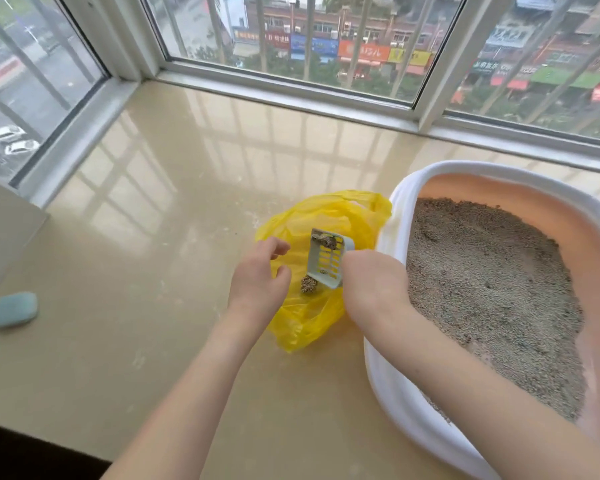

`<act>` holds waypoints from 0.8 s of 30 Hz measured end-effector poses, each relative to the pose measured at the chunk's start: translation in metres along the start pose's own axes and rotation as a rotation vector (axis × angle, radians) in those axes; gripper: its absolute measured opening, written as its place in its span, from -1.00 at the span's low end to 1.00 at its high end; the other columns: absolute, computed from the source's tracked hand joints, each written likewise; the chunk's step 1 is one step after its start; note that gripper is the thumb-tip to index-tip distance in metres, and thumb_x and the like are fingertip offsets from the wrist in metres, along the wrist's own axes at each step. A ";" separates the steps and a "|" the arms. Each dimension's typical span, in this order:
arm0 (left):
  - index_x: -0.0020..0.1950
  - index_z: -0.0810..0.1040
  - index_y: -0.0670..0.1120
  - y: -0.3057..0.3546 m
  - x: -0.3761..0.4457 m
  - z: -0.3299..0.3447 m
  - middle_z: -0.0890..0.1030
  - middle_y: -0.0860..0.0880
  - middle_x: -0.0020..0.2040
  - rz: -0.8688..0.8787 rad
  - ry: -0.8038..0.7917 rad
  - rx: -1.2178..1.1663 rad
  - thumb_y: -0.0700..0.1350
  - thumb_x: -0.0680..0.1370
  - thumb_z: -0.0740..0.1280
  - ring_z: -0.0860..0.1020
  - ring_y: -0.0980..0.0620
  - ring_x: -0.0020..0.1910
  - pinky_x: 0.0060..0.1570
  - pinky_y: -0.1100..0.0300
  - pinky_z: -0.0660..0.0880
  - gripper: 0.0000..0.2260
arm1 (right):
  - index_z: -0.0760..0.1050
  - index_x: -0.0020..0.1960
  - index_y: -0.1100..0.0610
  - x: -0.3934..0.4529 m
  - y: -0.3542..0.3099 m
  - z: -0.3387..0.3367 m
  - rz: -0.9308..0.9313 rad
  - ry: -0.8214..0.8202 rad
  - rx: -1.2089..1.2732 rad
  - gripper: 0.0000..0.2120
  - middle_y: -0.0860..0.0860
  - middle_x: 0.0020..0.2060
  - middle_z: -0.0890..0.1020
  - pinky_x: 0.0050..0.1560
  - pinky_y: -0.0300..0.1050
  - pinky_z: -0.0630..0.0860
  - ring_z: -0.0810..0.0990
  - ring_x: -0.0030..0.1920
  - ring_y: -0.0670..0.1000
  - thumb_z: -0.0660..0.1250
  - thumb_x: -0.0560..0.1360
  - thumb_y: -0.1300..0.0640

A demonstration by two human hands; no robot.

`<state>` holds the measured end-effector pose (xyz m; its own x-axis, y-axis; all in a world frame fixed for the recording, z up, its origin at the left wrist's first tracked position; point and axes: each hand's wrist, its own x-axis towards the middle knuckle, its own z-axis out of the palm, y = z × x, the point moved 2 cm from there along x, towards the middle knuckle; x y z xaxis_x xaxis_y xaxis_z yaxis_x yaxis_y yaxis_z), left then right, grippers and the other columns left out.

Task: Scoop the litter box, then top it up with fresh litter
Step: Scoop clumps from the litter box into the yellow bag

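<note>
A: Entry, head view. Step in hand is judged to be the scooping half of the task: dumping waste into the bag. The right hand (pixel 368 282) holds the pale slotted scoop (pixel 329 259) tilted over the open mouth of the yellow plastic bag (pixel 312 323). Its fingers are turned away from the camera, so the exact grasp cannot be told, but the scoop juts out of that hand, so it is taken to be gripping the handle.

B: And the waste?

A: One clump (pixel 326 241) sits at the upper end of the scoop; a second clump (pixel 308 284) lies just below the scoop's lower edge, inside the bag or dropping into it; which of the two cannot be told.

B: Left hand (pixel 260 275)?

A: At the bag's left edge, fingers loosely curled. It appears to hold the rim open, though a firm pinch on the plastic is not plain.

B: Location of the litter box (pixel 395 216)?

A: On the glossy sill (pixel 153 202), touching the bag's right side. White rim, pink inner wall, grey litter (pixel 492 289) inside, uneven, heaped toward the middle.

B: Next move?

A: Judgement: the scoop wants a steeper tilt or a shake so the upper clump falls clear, bag mouth kept wide. Then back to the box for any remaining clumps. No fresh litter supply is in view; topping up has not begun. A pale blue block (pixel 14 310) lies well apart on the left, purpose unknown.
</note>
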<state>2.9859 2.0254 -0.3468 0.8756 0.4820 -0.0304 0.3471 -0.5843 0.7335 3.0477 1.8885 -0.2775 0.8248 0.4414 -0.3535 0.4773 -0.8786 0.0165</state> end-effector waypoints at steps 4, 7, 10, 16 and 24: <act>0.08 0.56 -0.09 -0.002 0.001 -0.001 0.60 0.03 0.03 -0.006 -0.001 -0.014 -0.32 0.43 0.30 0.51 0.09 0.00 0.01 0.30 0.37 -0.73 | 0.50 0.13 0.18 0.002 -0.006 0.002 -0.040 0.038 -0.070 -0.72 0.12 0.07 0.58 -0.18 -0.10 0.31 0.56 0.10 0.17 0.17 0.49 0.39; 0.06 0.56 -0.08 -0.002 0.002 -0.003 0.60 0.04 0.02 -0.006 0.001 -0.024 -0.32 0.43 0.30 0.51 0.10 0.00 0.02 0.28 0.39 -0.74 | 0.49 0.13 0.21 0.000 -0.001 0.001 -0.027 0.092 -0.091 -0.72 0.12 0.07 0.57 -0.18 -0.09 0.30 0.55 0.11 0.17 0.16 0.49 0.40; 0.05 0.56 -0.07 0.003 0.001 -0.004 0.59 0.05 0.01 -0.017 0.002 -0.049 -0.32 0.43 0.29 0.52 0.09 0.00 0.04 0.22 0.43 -0.75 | 0.50 0.10 0.18 -0.001 0.011 0.001 0.008 0.133 -0.044 -0.76 0.11 0.05 0.59 -0.19 -0.11 0.30 0.57 0.08 0.17 0.17 0.51 0.36; -0.01 0.57 -0.07 0.036 0.000 0.007 0.60 0.05 -0.04 0.035 0.017 -0.102 -0.34 0.42 0.27 0.53 0.11 -0.06 -0.03 0.19 0.48 -0.75 | 0.53 -0.24 0.18 -0.019 0.058 -0.002 0.112 0.239 0.500 -0.82 0.10 -0.32 0.54 -0.31 -0.07 0.28 0.52 -0.19 0.14 0.31 0.45 0.08; -0.08 0.59 -0.12 0.111 -0.004 0.045 0.62 0.01 -0.13 0.201 0.084 -0.190 -0.37 0.44 0.29 0.56 0.07 -0.12 -0.03 0.32 0.47 -0.81 | 0.67 -0.13 0.07 -0.083 0.160 0.003 0.326 0.134 1.206 -0.91 0.00 -0.47 0.52 -0.38 -0.18 0.32 0.37 -0.45 -0.05 0.38 0.46 0.16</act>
<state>3.0365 1.9289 -0.2958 0.8869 0.4261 0.1786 0.0937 -0.5444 0.8335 3.0550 1.7108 -0.2489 0.9102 0.1258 -0.3947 -0.2760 -0.5263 -0.8043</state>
